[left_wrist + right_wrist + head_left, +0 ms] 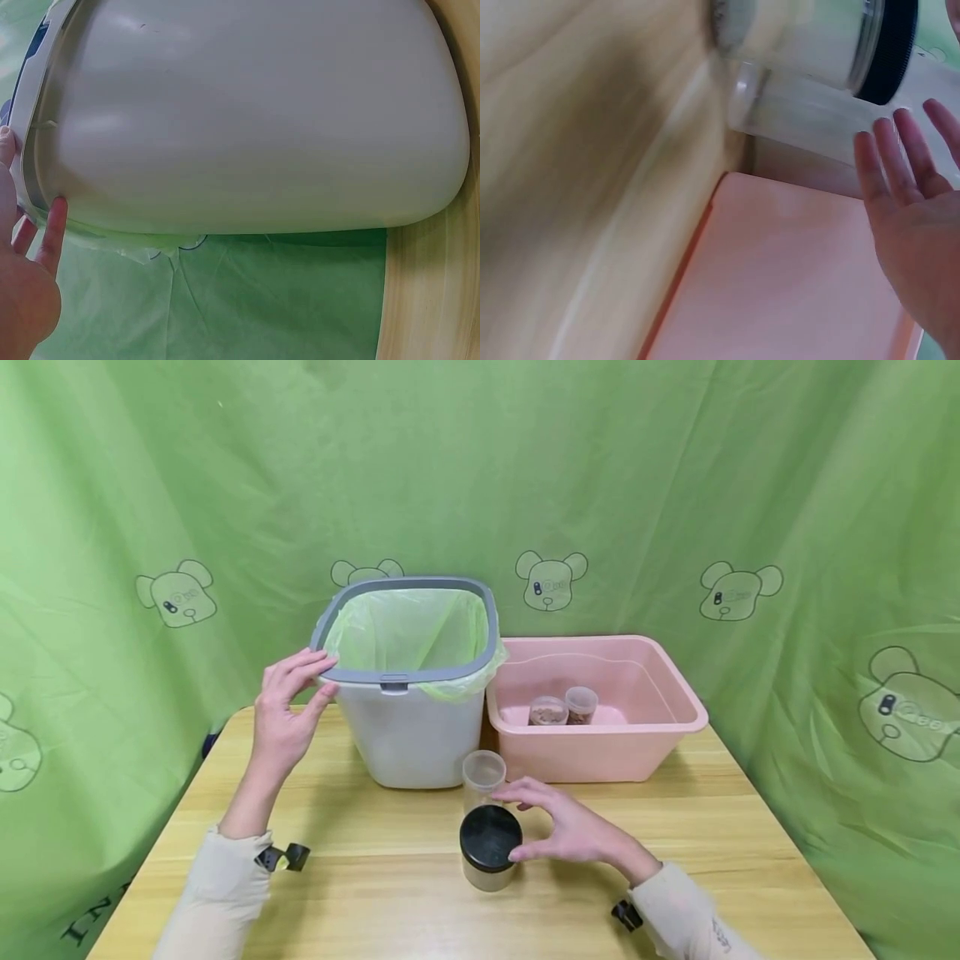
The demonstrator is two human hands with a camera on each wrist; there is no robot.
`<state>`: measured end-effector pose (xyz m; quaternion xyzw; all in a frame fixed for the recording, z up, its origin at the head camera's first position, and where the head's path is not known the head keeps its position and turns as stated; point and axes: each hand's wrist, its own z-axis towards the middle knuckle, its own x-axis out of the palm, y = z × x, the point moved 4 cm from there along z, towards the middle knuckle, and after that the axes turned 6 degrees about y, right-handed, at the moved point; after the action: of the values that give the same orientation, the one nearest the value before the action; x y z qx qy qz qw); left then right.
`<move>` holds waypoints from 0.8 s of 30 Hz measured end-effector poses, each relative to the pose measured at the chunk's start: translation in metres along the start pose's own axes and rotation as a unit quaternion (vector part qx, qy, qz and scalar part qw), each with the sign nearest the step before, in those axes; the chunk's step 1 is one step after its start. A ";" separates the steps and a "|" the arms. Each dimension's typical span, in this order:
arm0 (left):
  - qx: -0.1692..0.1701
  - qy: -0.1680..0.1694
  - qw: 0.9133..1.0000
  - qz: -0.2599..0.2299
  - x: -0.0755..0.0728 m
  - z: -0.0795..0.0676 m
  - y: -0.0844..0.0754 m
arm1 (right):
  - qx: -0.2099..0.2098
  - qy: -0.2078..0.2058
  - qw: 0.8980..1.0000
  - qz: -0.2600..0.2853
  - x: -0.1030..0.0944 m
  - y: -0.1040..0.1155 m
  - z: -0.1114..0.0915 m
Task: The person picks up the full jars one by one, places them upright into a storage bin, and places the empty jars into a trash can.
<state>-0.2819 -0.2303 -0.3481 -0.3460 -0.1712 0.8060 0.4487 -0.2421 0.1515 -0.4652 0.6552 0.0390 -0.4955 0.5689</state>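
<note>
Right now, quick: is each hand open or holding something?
Left hand: holding the bin's rim.
Right hand: open, beside the black-lidded jar.

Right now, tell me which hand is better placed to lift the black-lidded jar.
Probably the right hand: it holds nothing and is spread right beside the black-lidded jar. The left hand is farther from it and occupied, gripping the bin at its rim.

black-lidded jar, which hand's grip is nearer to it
Right. The right grip is close beside the jar, on its right side; the left grip is farther off, touching the bin.
</note>
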 end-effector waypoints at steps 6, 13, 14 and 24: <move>0.001 -0.001 1.000 0.000 0.000 0.001 0.001 | 0.012 0.034 0.999 -0.018 0.011 -0.007 0.002; 0.004 -0.001 1.000 -0.001 0.000 0.000 0.000 | 0.036 0.050 0.997 -0.038 0.018 -0.005 0.007; 0.004 -0.001 1.000 -0.002 0.000 0.000 0.000 | 0.037 0.050 0.997 -0.039 0.019 -0.005 0.007; 0.003 0.002 1.000 -0.002 0.000 0.000 0.000 | 0.052 0.051 0.996 -0.049 0.019 -0.004 0.009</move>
<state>-0.2821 -0.2306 -0.3482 -0.3459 -0.1685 0.8049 0.4518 -0.2399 0.1360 -0.4798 0.7057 0.0744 -0.4899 0.5065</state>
